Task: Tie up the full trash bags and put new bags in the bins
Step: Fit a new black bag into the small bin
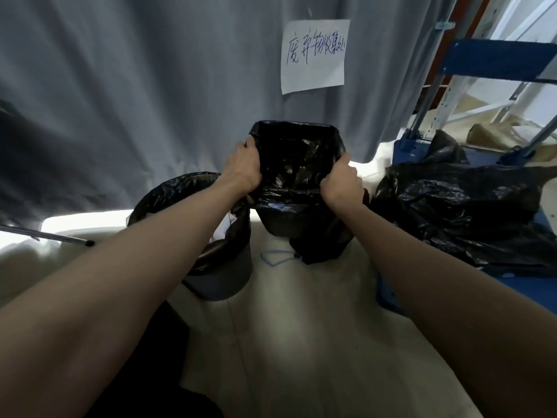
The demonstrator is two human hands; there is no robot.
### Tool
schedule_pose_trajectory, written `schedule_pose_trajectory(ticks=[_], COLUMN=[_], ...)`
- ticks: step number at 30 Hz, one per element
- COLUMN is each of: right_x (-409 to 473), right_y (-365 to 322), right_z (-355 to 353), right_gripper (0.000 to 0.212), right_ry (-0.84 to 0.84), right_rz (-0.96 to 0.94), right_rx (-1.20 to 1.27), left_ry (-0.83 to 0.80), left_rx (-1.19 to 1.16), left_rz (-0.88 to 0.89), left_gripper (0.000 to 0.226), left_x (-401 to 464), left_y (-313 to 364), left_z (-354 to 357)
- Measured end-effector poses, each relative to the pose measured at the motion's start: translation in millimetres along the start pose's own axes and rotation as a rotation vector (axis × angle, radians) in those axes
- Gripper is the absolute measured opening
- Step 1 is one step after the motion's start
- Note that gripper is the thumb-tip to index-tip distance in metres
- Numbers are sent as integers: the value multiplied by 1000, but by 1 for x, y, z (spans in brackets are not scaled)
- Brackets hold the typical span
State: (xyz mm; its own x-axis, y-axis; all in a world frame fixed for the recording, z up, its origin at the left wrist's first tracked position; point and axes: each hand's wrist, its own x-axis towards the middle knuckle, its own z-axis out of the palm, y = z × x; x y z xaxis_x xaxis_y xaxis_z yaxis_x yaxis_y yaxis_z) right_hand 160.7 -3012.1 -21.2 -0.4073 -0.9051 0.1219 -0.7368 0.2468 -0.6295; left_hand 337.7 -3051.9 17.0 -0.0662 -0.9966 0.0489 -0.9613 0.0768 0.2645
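So our left hand (pixel 242 167) has its fingers curled round the left edge of the new black bag (pixel 297 158), thumb side up, bunching the plastic in a full grip. Our right hand (pixel 342 181) does the same on the right edge, closed into a fist round a gathered fold, thumb poking up. Neither hand is spread at all, and we can't make out the individual fingertips because they're tucked into the plastic.

The bag's mouth is stretched open between the two hands and looks squared off at the far side, like it's already hooked over the back of the middle bin (pixel 281 220), whose dark body shows just below the draped plastic. So we'd say we're in the relining step here: fresh bag going over the rim. Next move probably means pulling the near edge down and over the front of the rim, then pushing the slack into the bin so it sits flat. Thin plastic, so a hard yank could tear it or pop the far side off.

Just left of that is the other bin (pixel 217 267), liner still in and rubbish showing inside, so that one seems to be waiting its turn. Off to the right a full black bag (pixel 458 212) is slumped on a blue cart (pixel 494 60). Grey curtain (pixel 150 86) behind it all, with a handwritten paper sign (pixel 315 55) stuck on it.
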Motion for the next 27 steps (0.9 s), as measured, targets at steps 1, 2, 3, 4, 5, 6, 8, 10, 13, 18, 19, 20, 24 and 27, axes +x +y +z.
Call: schedule_pose_trajectory(ticks=[1,2,3,4,5,6,8,10,13,18,19,20,24,27], right_x=[8,15,21,27,32,37,47,55,62,65,66,67,68,65], right_y=[-3,-5,-7,-10,-12,-12,-12,-10,-5,7,8,9,14,20], right_z=[7,15,21,29,36,42,54,67,88,118,121,124,131,130], right_gripper=[48,47,46,47,49,52,60,62,54,52,52,51,53,68], right_ry=[-4,-9,-15,-24,-35,-50,-87,-128,-185,-232,-233,-238,-211,-201], right_rz=[-5,-11,-19,-28,-36,-44,-66,-87,-90,-72,-89,-113,-267,-370], right_rx=[4,8,16,30,45,54,46,34,18,15,28,45,-46,-136], left_ry=[12,22,28,30,26,19,-4,-41,-76,-137,-141,-143,-179,-268], left_rx=[3,1,7,27,52,72,102,180,365,532,540,541,473,369], left_rz=[-4,-12,-20,-27,-31,-31,-35,-53,-87,-102,-118,-138,-127,-98], left_gripper=[66,67,70,73,76,78,79,80,69,49,52,59,81,83], left_x=[8,15,22,28,35,40,51,62,75,89,90,91,92,93], left_y=[-4,-7,-11,-15,-19,-22,-27,-32,-34,-39,-41,-45,-58,-61], left_z=[2,4,6,9,11,15,22,31,45,73,77,80,85,80])
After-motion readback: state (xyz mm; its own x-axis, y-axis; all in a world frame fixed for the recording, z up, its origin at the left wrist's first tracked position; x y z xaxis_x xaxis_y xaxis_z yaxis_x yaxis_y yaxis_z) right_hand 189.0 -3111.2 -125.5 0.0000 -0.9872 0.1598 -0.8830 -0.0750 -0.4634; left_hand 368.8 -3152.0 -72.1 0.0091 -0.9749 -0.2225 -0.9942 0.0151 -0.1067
